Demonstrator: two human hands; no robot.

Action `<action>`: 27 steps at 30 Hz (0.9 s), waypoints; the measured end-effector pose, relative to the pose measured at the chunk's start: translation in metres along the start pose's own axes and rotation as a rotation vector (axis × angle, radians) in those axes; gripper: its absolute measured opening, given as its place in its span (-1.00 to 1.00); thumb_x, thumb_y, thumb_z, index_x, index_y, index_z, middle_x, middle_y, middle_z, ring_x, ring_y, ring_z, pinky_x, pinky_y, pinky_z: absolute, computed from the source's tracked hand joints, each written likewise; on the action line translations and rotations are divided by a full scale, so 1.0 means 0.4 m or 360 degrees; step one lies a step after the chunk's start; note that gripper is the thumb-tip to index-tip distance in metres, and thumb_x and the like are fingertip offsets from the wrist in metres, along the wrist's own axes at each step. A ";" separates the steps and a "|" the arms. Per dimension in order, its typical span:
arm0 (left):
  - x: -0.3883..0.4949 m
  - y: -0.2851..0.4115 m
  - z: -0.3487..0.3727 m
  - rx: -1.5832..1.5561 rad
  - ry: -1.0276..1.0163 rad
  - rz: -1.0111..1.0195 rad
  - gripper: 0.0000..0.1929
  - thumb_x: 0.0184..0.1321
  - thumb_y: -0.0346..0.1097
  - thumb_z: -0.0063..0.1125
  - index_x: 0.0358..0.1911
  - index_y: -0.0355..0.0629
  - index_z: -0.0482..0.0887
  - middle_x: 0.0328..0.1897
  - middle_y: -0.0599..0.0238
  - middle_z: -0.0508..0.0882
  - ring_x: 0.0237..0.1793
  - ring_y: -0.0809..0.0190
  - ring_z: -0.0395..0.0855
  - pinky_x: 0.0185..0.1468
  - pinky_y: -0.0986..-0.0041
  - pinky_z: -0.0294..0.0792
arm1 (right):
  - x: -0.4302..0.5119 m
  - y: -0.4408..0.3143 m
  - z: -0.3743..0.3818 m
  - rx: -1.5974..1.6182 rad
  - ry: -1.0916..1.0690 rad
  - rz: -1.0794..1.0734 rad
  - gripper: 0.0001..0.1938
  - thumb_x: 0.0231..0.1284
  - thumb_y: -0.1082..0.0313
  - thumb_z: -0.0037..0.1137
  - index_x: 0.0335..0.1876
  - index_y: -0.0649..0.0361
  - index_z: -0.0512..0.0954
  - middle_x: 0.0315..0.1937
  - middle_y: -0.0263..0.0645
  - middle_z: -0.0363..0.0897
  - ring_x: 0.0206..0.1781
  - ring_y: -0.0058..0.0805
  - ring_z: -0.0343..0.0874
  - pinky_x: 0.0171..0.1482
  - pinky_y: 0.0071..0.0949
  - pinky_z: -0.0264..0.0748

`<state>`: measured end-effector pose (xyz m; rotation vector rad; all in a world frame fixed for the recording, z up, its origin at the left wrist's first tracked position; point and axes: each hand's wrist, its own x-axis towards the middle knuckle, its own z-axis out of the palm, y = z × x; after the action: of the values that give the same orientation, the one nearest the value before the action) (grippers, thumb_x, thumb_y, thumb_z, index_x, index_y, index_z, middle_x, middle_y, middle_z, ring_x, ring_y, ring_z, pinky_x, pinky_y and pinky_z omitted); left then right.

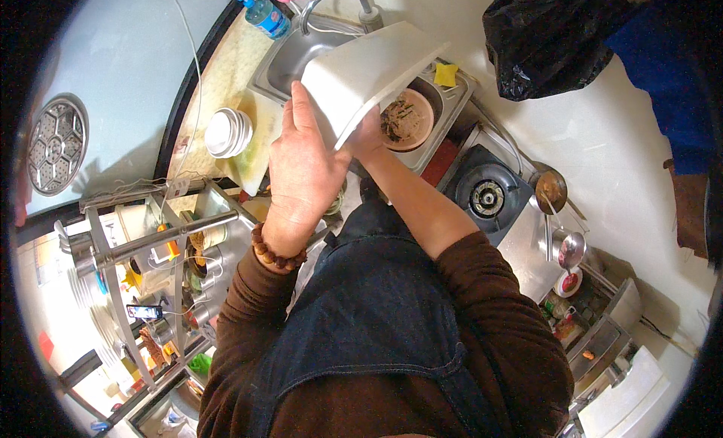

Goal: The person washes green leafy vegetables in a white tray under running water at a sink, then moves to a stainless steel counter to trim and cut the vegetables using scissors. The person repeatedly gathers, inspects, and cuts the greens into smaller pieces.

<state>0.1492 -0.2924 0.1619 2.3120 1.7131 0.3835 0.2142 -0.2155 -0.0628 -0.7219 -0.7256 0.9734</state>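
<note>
A white plastic tub [361, 71] is tilted on its side above the double stainless-steel sink [294, 59], its opening turned towards the right. My left hand [302, 150] grips its near end, fingers stretched along the outer wall and thumb by the rim. My right hand [367, 136] reaches in past the tub's rim; its fingers are hidden, so what they hold cannot be told. Just right of that hand, a pinkish bowl [426, 119] sits in the right basin, with cloudy liquid and dark green bits in it. A curved faucet [305, 17] rises behind the tub.
Stacked white bowls [226, 134] stand on the counter at left, near a blue soap bottle [265, 17]. A yellow sponge [446, 75] lies on the sink's rim. Right of the sink is a gas burner [487, 197]. A black plastic bag [542, 42] hangs upper right. Metal shelving [169, 234] stands left.
</note>
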 end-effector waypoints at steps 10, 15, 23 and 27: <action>0.006 -0.028 0.012 0.0021 0.0061 0.0077 0.05 0.01 -0.33 0.45 0.56 -0.52 0.08 0.27 -0.43 0.59 0.12 -0.38 0.71 0.21 0.01 0.57 | -0.009 -0.017 0.018 0.0531 0.0049 0.0297 -0.39 0.52 -0.03 0.00 0.47 0.26 0.33 0.36 -0.04 0.52 0.39 -0.20 0.52 0.48 -0.15 0.42; -0.002 -0.046 0.018 -0.0008 -0.0006 0.0057 0.07 0.00 -0.24 0.50 0.53 -0.57 0.07 0.26 -0.42 0.53 0.07 -0.35 0.73 0.05 0.02 0.66 | -0.031 -0.041 0.002 0.0620 0.0092 0.0505 -0.34 0.52 -0.06 0.01 0.51 0.28 0.32 0.41 0.00 0.49 0.42 -0.14 0.51 0.49 -0.13 0.40; -0.037 -0.316 0.151 -0.0908 -0.0071 -0.0722 -0.34 0.08 -0.29 0.34 0.24 -0.51 0.43 -0.07 -0.33 0.75 -0.07 -0.26 0.80 -0.02 0.03 0.62 | -0.017 -0.091 -0.001 -0.1437 -0.0348 0.0433 -0.30 0.52 0.02 0.16 0.52 0.42 0.29 0.41 0.14 0.46 0.39 0.00 0.51 0.43 -0.16 0.37; -0.206 -0.486 0.281 -0.2112 -0.0168 -0.1458 -0.69 0.06 -0.45 0.20 -0.09 -0.40 0.70 -0.33 0.05 0.71 -0.34 0.07 0.76 -0.45 0.16 0.64 | -0.080 -0.146 0.021 -0.1948 -0.1144 0.0866 -0.18 0.47 -0.04 0.22 0.59 0.44 0.25 0.49 0.21 0.41 0.52 0.04 0.42 0.54 -0.20 0.28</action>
<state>-0.0088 -0.3200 -0.0155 0.5532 1.4762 0.8061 0.2223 -0.2647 -0.0178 -1.7222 -1.8857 1.2508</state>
